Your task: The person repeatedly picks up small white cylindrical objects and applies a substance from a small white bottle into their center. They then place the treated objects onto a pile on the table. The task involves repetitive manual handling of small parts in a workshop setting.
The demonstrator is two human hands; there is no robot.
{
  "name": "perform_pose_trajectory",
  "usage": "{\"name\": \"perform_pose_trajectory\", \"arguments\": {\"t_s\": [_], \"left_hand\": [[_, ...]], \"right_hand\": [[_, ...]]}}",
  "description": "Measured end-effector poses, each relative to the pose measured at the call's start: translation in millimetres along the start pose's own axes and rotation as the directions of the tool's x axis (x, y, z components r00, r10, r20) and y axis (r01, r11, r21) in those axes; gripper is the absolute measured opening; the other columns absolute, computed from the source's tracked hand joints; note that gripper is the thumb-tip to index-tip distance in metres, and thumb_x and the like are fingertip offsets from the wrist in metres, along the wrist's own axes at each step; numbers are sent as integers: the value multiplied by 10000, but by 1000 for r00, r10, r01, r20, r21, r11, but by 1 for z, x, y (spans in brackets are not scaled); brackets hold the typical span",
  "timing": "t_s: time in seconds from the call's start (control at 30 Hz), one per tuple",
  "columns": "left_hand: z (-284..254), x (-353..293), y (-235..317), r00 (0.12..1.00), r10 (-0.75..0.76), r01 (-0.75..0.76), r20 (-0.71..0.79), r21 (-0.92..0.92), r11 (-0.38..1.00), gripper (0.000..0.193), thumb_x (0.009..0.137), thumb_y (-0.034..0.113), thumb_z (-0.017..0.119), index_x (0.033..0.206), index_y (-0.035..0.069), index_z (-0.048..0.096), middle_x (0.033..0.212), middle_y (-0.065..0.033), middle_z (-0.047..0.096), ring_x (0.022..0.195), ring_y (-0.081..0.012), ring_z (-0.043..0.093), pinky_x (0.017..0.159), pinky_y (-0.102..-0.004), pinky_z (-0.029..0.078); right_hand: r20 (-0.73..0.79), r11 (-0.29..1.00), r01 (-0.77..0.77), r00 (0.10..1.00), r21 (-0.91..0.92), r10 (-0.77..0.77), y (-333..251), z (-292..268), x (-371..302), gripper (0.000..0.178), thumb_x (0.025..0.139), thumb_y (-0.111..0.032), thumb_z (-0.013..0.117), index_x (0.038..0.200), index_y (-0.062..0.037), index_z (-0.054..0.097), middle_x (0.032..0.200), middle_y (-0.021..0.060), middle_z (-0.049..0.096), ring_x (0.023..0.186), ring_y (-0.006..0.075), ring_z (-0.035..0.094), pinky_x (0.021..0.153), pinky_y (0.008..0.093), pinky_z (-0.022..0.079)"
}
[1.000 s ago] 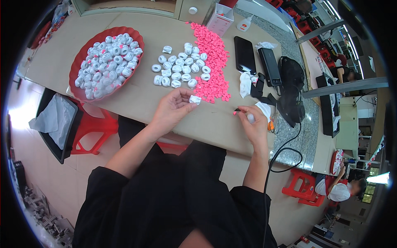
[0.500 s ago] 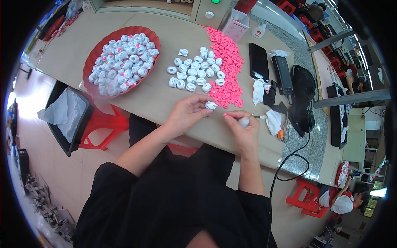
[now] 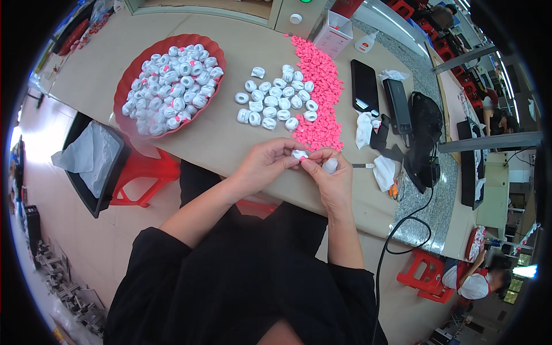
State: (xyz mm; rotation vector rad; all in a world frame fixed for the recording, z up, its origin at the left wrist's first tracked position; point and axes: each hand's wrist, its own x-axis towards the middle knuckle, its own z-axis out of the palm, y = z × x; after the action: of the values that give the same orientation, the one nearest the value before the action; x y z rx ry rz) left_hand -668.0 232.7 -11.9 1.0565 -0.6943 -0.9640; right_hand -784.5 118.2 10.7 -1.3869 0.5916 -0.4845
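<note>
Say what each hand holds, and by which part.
Left hand: small white piece, pinched at its left side between thumb and fingertips. Right hand: whitish rounded thing, gripped part hidden; fingertips at a pink bit, hold unclear.

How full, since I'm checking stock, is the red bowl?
Well filled: the red bowl holds piled white pieces that hide its bottom; only its wall and rim show.

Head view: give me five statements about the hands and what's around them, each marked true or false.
1. The left hand holds a small white piece. True.
2. The right hand has a small white rounded object in its grip. True.
3. The two hands are far apart. False: they meet at the piece.
4. A round red scalloped bowl holds many white ring-shaped pieces. True.
5. The bowl stands right of the hands. False: it is to their left.
</note>
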Motion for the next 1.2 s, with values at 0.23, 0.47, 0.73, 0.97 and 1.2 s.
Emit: {"name": "perform_pose_trajectory", "arguments": {"t_s": [0.23, 0.47, 0.73, 0.97, 1.2], "left_hand": [[-2, -2, 1, 1000, -19, 21, -18, 105, 994, 241, 864, -25, 501, 1104, -56, 514, 1003, -94, 585, 889, -122, 576, 780, -247, 485], [1, -2, 5, 993, -68, 63, -98, -54, 997, 240, 864, 7, 523, 1097, -51, 527, 967, -82, 602, 828, -111, 588, 756, -239, 487], [0, 0, 3, 988, -64, 54, -137, -79, 995, 204, 857, 7, 532, 1053, -51, 531, 956, -90, 603, 830, -117, 600, 752, -237, 496], [3, 0, 1, 988, -44, 24, -151, -126, 992, 185, 849, -21, 521, 1031, -56, 527, 970, -110, 595, 846, -127, 604, 757, -253, 512], [2, 1, 1, 978, -91, 72, -190, -106, 992, 188, 840, -25, 528, 1024, -62, 532, 945, -104, 603, 828, -118, 604, 741, -233, 508]], "right_hand": [[-24, 995, -22, 1000, -100, 20, -2, 5, 0, 170, 740, -27, 697, 875, 23, 608, 793, 65, 625, 712, 88, 576, 643, 209, 466], [-58, 992, 81, 995, -92, -87, 0, 17, 0, 165, 767, -24, 668, 914, 38, 626, 820, 74, 627, 734, 105, 590, 670, 225, 480], [6, 964, 215, 976, -155, -217, 10, 11, 1, 133, 775, 17, 632, 907, 23, 645, 833, 62, 591, 742, 99, 567, 650, 214, 456], [28, 931, 298, 954, -210, -299, 14, 12, 1, 138, 760, 39, 617, 896, 26, 640, 803, 71, 595, 713, 105, 567, 629, 223, 452], [49, 785, 494, 856, -374, -515, 19, 18, 1, 148, 718, 69, 614, 861, 31, 608, 769, 103, 590, 658, 145, 575, 584, 244, 453]]}}
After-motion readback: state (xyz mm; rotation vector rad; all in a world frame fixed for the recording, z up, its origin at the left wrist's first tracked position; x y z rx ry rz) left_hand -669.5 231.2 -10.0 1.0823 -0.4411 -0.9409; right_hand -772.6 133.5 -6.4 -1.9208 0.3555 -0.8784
